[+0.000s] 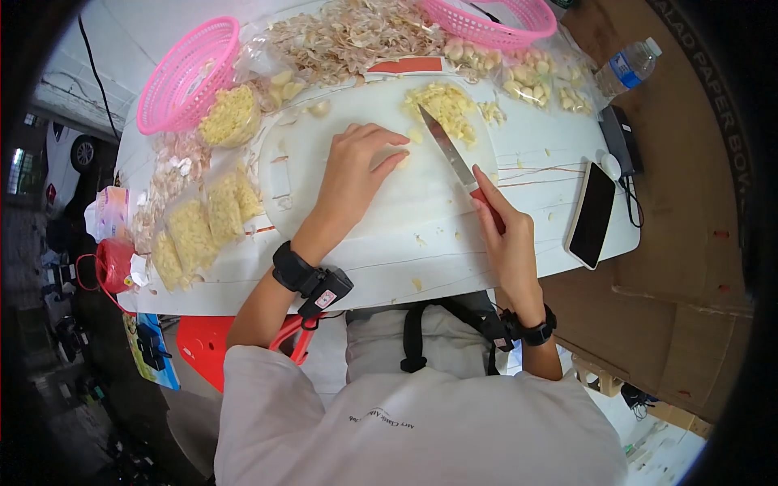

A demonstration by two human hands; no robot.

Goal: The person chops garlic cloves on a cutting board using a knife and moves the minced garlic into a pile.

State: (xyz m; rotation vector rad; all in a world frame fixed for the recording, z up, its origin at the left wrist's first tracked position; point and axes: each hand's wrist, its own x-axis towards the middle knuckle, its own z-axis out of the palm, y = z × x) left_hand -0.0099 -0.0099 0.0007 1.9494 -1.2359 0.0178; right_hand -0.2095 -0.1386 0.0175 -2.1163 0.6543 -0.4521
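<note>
My right hand (pixel 506 231) is wrapped around the red handle of a kitchen knife (pixel 448 146), its blade slanting up and left over the cutting board. The blade tip overlaps a heap of chopped garlic (pixel 444 109) on the white cutting board (pixel 356 219). To the left, my left hand (pixel 356 166) hovers close over the board with thumb and forefinger apart. Small pale garlic pieces (pixel 403 163) lie right at its fingertips. A garlic clove (pixel 319 108) rests near the board's upper left edge.
Garlic skins (pixel 348 36) cover the table's far side between two pink baskets (pixel 188 77). Bags of chopped garlic (pixel 190 231) lie at left, bags of peeled cloves (pixel 528 81) at far right. A phone (pixel 591 215) and water bottle (pixel 628 69) stand near the right edge, beside cardboard (pixel 673 154).
</note>
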